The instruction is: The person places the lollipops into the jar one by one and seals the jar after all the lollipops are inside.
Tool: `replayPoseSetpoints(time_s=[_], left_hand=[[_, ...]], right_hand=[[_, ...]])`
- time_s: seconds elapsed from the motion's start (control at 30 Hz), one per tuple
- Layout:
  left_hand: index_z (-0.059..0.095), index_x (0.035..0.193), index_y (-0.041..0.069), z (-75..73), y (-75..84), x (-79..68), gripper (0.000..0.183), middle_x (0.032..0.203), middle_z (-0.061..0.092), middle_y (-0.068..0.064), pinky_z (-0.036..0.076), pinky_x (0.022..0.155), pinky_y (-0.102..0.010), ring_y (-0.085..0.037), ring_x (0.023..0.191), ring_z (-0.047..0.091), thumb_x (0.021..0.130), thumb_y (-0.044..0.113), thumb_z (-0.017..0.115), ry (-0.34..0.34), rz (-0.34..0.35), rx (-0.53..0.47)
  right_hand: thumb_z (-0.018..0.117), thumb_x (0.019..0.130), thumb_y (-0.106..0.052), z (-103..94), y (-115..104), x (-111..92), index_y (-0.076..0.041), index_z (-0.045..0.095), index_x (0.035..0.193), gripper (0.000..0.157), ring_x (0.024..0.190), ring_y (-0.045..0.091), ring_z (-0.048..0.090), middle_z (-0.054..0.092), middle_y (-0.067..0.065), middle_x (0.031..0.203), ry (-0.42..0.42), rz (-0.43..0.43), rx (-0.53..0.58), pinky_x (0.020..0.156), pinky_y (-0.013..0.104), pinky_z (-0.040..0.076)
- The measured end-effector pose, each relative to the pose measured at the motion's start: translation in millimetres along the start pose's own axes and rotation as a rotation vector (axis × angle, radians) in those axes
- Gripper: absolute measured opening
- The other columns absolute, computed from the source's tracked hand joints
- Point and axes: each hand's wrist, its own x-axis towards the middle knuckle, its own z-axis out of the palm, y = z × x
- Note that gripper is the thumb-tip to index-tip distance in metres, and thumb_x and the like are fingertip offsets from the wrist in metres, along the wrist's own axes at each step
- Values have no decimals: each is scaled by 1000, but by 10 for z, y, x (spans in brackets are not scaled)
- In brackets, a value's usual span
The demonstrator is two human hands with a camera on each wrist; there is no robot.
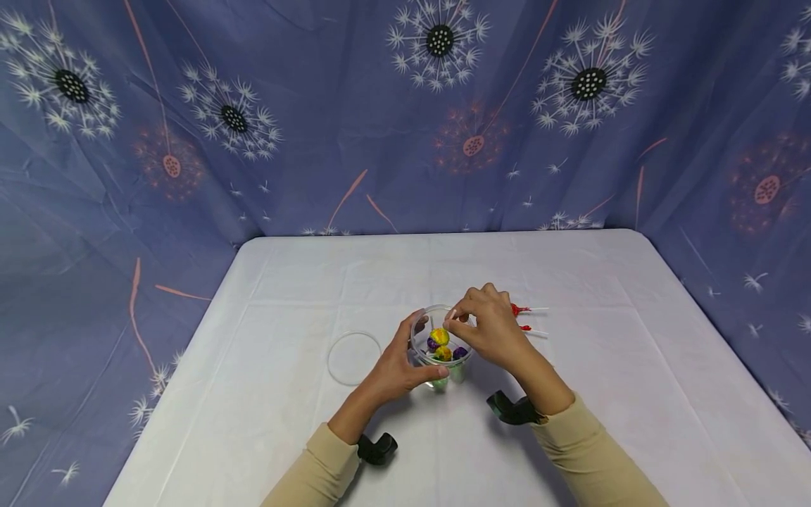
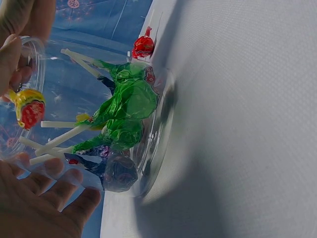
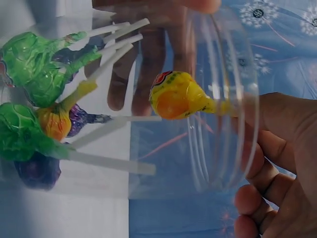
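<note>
My left hand [image 1: 395, 366] grips a clear plastic jar [image 3: 218, 168] round its side near the mouth, thumb at the front and fingers behind. The jar stands upright on the table. Inside lie several wrapped lollipops: green ones [image 2: 133, 96], dark purple ones [image 3: 39, 171] and a yellow-orange one [image 3: 54, 121], most with white sticks pointing up. Over the jar's mouth, my right hand [image 1: 491, 327] pinches the stick end of a yellow lollipop [image 3: 173, 96]. That lollipop hangs head down within the jar's upper part, above the others.
Red-wrapped lollipops [image 1: 519, 310] lie on the white table just beyond my right hand, their sticks pointing right. A clear round lid [image 1: 329, 359] lies flat left of the jar. Behind the table hangs a blue dandelion-print curtain [image 1: 355, 141].
</note>
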Motion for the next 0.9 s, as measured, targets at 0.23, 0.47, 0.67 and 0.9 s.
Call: replayPoseSetpoints(time_s=[0.23, 0.47, 0.67, 0.9], left_hand=[[14, 147, 38, -9, -4, 0, 98, 149, 35, -4, 40, 101, -44, -25, 120, 50, 73, 49, 76, -5, -17, 9], [14, 147, 38, -11, -11, 1, 96, 140, 42, -3, 42, 96, -40, -21, 114, 51, 74, 49, 76, -12, -6, 0], [14, 147, 37, -11, -8, 1, 95, 142, 42, 0, 42, 97, -39, -19, 116, 51, 75, 46, 76, -10, 13, -3], [14, 147, 37, -5, -4, -8, 97, 150, 34, 2, 40, 99, -40, -20, 121, 48, 74, 47, 77, 1, 2, 11]], right_hand=[[78, 76, -23, 100, -25, 34, -16, 72, 76, 9, 77, 15, 43, 57, -5, 73, -29, -16, -96, 74, 37, 28], [78, 75, -25, 155, -72, 61, -16, 73, 76, 10, 79, 17, 44, 60, -3, 76, -28, -67, -163, 73, 38, 29], [76, 77, -24, 184, -89, 62, -17, 74, 79, 7, 79, 17, 43, 59, -3, 75, -31, -88, -177, 74, 38, 30], [78, 76, -25, 158, -69, 44, -18, 74, 87, 13, 78, 16, 42, 57, -2, 75, -14, -76, -152, 75, 38, 29]])
